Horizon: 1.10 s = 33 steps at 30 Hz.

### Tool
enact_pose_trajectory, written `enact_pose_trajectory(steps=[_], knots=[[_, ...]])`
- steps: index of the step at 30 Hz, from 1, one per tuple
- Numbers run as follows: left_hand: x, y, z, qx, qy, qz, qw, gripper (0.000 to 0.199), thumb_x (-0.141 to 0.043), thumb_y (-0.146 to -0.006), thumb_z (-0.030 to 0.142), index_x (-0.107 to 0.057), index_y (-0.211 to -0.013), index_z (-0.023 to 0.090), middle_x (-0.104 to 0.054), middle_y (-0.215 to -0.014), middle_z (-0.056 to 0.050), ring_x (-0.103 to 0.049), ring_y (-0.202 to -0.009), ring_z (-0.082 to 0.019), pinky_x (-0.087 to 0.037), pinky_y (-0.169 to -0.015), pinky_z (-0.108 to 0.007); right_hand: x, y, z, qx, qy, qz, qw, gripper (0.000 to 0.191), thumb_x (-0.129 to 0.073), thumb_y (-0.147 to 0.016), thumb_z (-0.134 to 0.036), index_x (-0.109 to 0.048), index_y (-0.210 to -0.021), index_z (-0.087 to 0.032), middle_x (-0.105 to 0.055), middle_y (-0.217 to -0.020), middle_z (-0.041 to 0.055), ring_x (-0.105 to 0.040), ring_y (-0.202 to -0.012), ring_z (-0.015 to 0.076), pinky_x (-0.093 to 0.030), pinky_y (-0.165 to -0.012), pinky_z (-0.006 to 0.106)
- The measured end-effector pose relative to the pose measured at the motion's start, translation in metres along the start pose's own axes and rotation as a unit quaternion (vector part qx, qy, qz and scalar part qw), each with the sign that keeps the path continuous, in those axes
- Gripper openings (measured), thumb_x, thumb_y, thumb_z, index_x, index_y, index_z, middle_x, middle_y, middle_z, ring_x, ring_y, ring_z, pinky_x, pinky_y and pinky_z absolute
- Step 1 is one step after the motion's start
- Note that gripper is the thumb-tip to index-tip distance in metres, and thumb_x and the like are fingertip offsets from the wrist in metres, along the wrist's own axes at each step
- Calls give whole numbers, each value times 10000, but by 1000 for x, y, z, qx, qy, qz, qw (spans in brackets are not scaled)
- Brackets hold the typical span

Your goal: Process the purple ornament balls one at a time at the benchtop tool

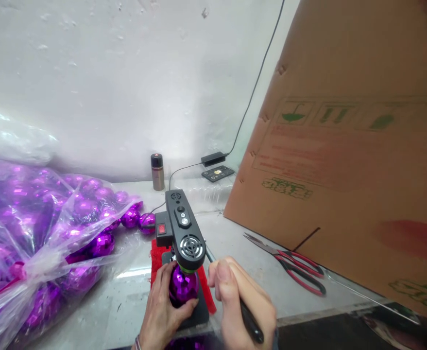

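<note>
"So, where's the purple ball (pixel 184 287)?"

"Right under the black machine (pixel 184 226), held in the left hand (pixel 162 308): fingers along its left side, thumb across its near side."

"And the right hand (pixel 246 304)?"

"Just right of the ball, apart from it, closed around a black handle (pixel 250 321)."

"What's beneath?"

"Red cloth (pixel 209 291), showing on both sides of the machine's base (pixel 200 317)."
</note>
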<state>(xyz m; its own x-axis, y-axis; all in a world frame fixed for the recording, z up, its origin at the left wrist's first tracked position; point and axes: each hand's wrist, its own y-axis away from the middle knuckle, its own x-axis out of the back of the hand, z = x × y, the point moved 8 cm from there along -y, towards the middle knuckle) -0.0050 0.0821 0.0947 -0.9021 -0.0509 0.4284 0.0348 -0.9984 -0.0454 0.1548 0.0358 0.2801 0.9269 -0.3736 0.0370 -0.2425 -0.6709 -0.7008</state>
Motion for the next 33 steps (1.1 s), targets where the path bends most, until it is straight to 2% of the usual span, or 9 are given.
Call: enact_pose_trajectory(steps=[7, 11, 14, 17, 23, 27, 33], knots=[[-10, 5, -17, -99, -67, 69, 990, 737, -860, -703, 390, -655, -1392, 227, -699, -1386, -175, -663, -1315, -450, -560, -1103, -649, 0, 1, 2, -6, -9, 7, 1000, 348, -442, -1112, -127, -483, -780, -220, -475, -673, -48, -444, -572, 84, -316, -544, 257], [-12, 9, -28, -119, -62, 79, 988, 762, -837, -714, 371, -616, -1424, 203, -663, -1455, -206, -641, -1359, -463, -534, -1127, -694, 1, -1, 0, 18, 0, -7, 1000, 346, -438, -1097, -107, -476, -774, -223, -482, -665, -53, -457, -564, 77, -339, -539, 234], [-9, 9, -33, -99, -37, 53, 993, 748, -805, -747, 383, -597, -1439, 188, -669, -1465, -211, -635, -1371, -457, -504, -1151, -713, 0, -5, -3, 31, 22, -32, 999, 341, -435, -1080, -77, -484, -777, -226, -494, -653, -59, -482, -550, 71, -376, -533, 204], [-2, 6, -39, -57, -11, 28, 998, 780, -800, -751, 430, -589, -1455, 170, -682, -1461, -212, -627, -1380, -457, -463, -1185, -713, 3, -7, -6, 44, 31, -28, 998, 346, -435, -1069, -64, -487, -767, -224, -491, -637, -63, -485, -533, 67, -391, -525, 189], [8, -3, -50, 22, 53, -12, 998, 840, -778, -772, 500, -562, -1512, 166, -650, -1537, -198, -599, -1435, -420, -418, -1254, -640, 1, -6, -3, 41, 35, -46, 998, 334, -435, -1080, -69, -495, -791, -225, -525, -670, -54, -507, -566, 72, -398, -545, 196], [6, -5, -42, 3, 49, -38, 998, 841, -807, -727, 443, -591, -1490, 161, -689, -1484, -190, -637, -1378, -410, -449, -1229, -625, 1, -5, 0, 34, 33, -46, 998, 341, -420, -1091, -74, -477, -792, -229, -509, -678, -56, -514, -581, 70, -409, -562, 190], [5, -3, -31, -29, -8, 2, 1000, 763, -817, -734, 426, -633, -1433, 182, -733, -1406, -190, -684, -1297, -418, -513, -1148, -649, 1, -2, 0, 25, 24, -42, 999, 341, -427, -1084, -66, -488, -788, -224, -528, -678, -48, -509, -578, 78, -387, -547, 213]])
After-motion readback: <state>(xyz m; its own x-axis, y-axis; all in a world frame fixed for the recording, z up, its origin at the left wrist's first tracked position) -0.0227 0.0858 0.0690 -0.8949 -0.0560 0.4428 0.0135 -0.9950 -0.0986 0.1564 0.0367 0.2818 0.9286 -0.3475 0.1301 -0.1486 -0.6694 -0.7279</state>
